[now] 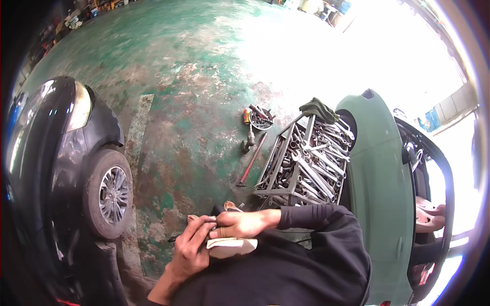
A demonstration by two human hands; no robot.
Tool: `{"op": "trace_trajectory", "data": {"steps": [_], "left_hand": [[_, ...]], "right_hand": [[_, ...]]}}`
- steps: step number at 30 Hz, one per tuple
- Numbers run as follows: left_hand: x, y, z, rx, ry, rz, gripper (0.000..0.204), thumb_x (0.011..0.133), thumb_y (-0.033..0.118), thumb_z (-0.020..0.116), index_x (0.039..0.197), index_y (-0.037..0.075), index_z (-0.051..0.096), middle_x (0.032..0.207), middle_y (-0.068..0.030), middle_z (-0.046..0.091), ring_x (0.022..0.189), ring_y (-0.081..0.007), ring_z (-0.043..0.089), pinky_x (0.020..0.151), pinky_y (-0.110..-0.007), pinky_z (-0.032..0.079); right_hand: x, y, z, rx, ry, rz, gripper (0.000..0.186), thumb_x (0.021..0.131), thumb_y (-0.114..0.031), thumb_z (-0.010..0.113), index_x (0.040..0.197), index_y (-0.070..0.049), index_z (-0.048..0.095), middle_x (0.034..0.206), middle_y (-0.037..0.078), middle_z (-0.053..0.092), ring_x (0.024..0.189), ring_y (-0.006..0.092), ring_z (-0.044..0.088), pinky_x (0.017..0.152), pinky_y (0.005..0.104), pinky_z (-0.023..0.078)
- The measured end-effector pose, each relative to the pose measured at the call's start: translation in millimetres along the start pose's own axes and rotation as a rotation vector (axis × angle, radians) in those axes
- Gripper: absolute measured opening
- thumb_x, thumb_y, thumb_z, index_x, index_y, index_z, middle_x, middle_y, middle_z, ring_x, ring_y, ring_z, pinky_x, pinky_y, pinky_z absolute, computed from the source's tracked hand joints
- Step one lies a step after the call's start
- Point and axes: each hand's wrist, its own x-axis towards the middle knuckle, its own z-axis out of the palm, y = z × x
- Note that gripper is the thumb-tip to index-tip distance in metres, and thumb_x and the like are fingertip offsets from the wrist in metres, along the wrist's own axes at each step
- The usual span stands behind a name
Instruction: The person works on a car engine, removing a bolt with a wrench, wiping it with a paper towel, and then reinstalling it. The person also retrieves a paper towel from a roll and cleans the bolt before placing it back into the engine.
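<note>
My left hand (194, 245) and my right hand (235, 224) meet in front of my body, fingers closed around something small and dark that is mostly hidden. A folded off-white cloth or pad (232, 249) is just below my right hand, against my dark top. A bit of a dark object (173, 238) shows past my left fingers; I cannot tell what it is. My feet in open footwear (230, 206) show partly beyond my hands.
A wheeled metal tray of wrenches (319, 168) with a green rag (319, 108) stands ahead-right. On the floor lie a red-handled bar (251, 162), an air tool (249, 140) and a bowl of parts (261, 118). A dark car (66, 168) flanks me left, a green car (377, 204) right.
</note>
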Motion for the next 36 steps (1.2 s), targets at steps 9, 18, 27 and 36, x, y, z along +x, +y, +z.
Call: {"op": "trace_trajectory", "data": {"steps": [9, 18, 27, 36], "left_hand": [[12, -8, -18, -0.215, -0.001, -0.086, 0.038, 0.081, 0.003, 0.064, 0.116, -0.003, 0.053, 0.117, -0.0191, 0.058, 0.109, -0.0377, 0.059, 0.092, -0.041, 0.047], [-7, -29, 9, -0.109, -0.029, -0.144, 0.041, 0.077, -0.006, 0.060, 0.117, -0.005, 0.053, 0.115, -0.0213, 0.057, 0.105, -0.0387, 0.060, 0.086, -0.039, 0.050], [-34, -49, 16, -0.868, -0.016, -0.491, 0.033, 0.084, 0.003, 0.070, 0.114, -0.003, 0.056, 0.105, -0.0110, 0.066, 0.102, -0.0157, 0.062, 0.091, -0.030, 0.050], [-60, -60, 30, -0.984, 0.113, -0.473, 0.031, 0.084, 0.001, 0.069, 0.114, -0.004, 0.060, 0.112, -0.0101, 0.063, 0.108, -0.0172, 0.059, 0.093, -0.030, 0.048]], "right_hand": [[-15, -18, -19, -0.048, 0.327, -0.059, 0.038, 0.102, -0.030, 0.042, 0.118, 0.002, 0.055, 0.103, 0.014, 0.064, 0.098, 0.0205, 0.060, 0.084, 0.0354, 0.047], [-9, -10, 8, -0.759, 0.531, -0.215, 0.069, 0.078, -0.044, 0.072, 0.123, 0.004, 0.048, 0.106, 0.020, 0.062, 0.096, 0.0362, 0.063, 0.080, 0.0412, 0.051], [-2, 6, 9, -0.792, 0.413, -0.143, 0.053, 0.077, -0.049, 0.071, 0.100, -0.002, 0.063, 0.088, 0.016, 0.066, 0.082, 0.0358, 0.065, 0.071, 0.0423, 0.052], [5, 25, 28, -0.758, 0.476, -0.166, 0.050, 0.079, -0.047, 0.069, 0.097, 0.000, 0.061, 0.082, 0.019, 0.066, 0.076, 0.0370, 0.065, 0.066, 0.0445, 0.051]]}}
